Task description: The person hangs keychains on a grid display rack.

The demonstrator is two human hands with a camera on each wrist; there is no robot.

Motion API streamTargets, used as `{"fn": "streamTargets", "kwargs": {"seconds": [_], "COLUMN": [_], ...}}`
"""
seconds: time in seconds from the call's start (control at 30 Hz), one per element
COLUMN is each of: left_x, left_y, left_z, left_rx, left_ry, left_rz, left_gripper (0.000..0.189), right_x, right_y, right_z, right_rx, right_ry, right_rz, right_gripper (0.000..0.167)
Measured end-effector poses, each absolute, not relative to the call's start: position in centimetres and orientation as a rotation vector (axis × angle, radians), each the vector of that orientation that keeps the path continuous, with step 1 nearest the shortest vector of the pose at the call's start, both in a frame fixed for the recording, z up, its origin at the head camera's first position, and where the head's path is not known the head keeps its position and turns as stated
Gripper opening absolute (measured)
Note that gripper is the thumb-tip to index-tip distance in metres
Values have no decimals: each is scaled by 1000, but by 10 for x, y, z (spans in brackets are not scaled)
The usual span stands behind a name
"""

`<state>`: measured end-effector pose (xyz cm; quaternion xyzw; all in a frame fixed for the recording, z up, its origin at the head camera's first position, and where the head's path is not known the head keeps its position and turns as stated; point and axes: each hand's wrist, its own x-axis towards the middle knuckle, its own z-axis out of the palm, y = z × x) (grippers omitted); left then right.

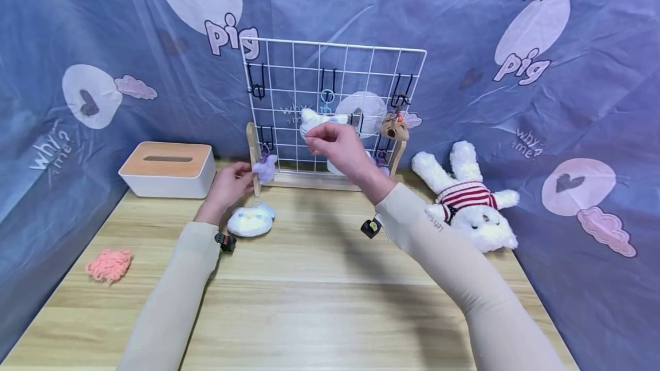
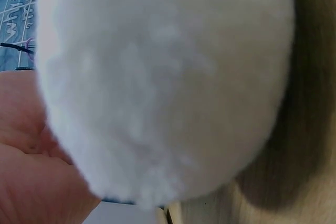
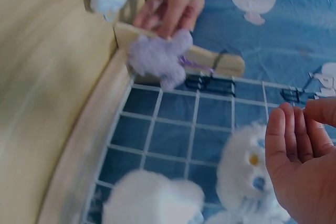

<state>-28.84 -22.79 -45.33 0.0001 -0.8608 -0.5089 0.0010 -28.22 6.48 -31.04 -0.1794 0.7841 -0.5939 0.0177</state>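
My left hand [image 1: 229,185] is at the wooden post [image 1: 256,184] at the left end of a white wire grid rack [image 1: 306,67]. Its fingertips are beside a small purple plush keychain [image 1: 265,169] hanging there; whether they touch it is unclear. A white cat-face plush [image 1: 251,221] lies on the table by that wrist and fills the left wrist view. My right hand [image 1: 337,145] hovers before a white plush keychain [image 1: 311,120] on the middle hook, partly hiding it. Its fingers bend loosely, with nothing visible between them. Another white plush [image 3: 152,198] hangs lower on the grid.
A brown plush keychain [image 1: 394,126] hangs on the rack's right side. Left of the rack stands a white tissue box [image 1: 170,181] with a wooden lid; pink yarn [image 1: 109,265] lies nearer. A white plush bear [image 1: 476,225] in a striped sweater lies at the right.
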Motion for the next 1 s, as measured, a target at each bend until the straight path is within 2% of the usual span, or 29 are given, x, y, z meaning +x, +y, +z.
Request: {"fn": "streamTargets", "kwargs": {"seconds": [0.6, 1.0], "left_x": [-290, -290], "left_y": [-228, -228], "left_z": [-452, -452], "left_rx": [8, 6], "left_ry": [-2710, -2716], "left_rz": [-1601, -1603], "left_gripper": [44, 45], "right_x": [-266, -275], "right_y": [27, 12], "right_z": [-377, -419], "right_rx": [-524, -472], "right_ry": [2251, 2328], "right_rz": [-1819, -1651], "right_gripper": [20, 25]}}
